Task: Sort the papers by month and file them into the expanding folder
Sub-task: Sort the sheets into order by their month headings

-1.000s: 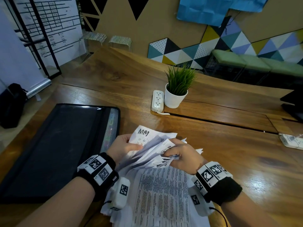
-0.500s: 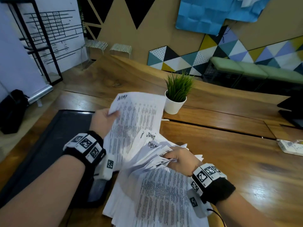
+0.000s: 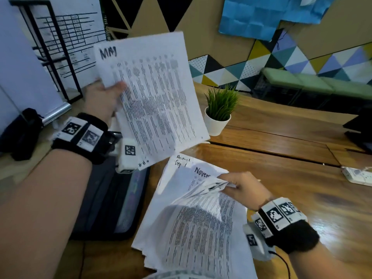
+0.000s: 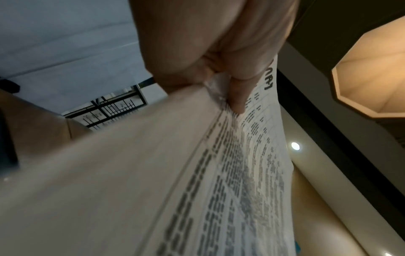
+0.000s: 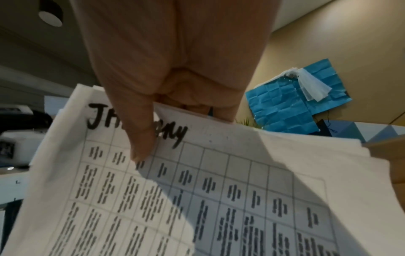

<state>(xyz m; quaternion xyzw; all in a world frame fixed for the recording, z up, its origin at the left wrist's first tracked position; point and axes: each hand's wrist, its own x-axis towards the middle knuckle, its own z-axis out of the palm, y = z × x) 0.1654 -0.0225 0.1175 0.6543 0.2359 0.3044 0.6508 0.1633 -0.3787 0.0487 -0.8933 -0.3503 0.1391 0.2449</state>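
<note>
I count one sheet (image 3: 153,97) headed "MAY", raised above the table (image 3: 281,188) in my left hand (image 3: 100,99), thumb and fingers pinching its left edge. One fanned stack of papers (image 3: 193,228) sits in my right hand (image 3: 243,190), grip closed on the top corner; sheet number unclear, headings partly covered. One black expanding folder (image 3: 112,198) lies flat below the left wrist, mostly hidden. One potted plant (image 3: 219,111) beyond.
</note>
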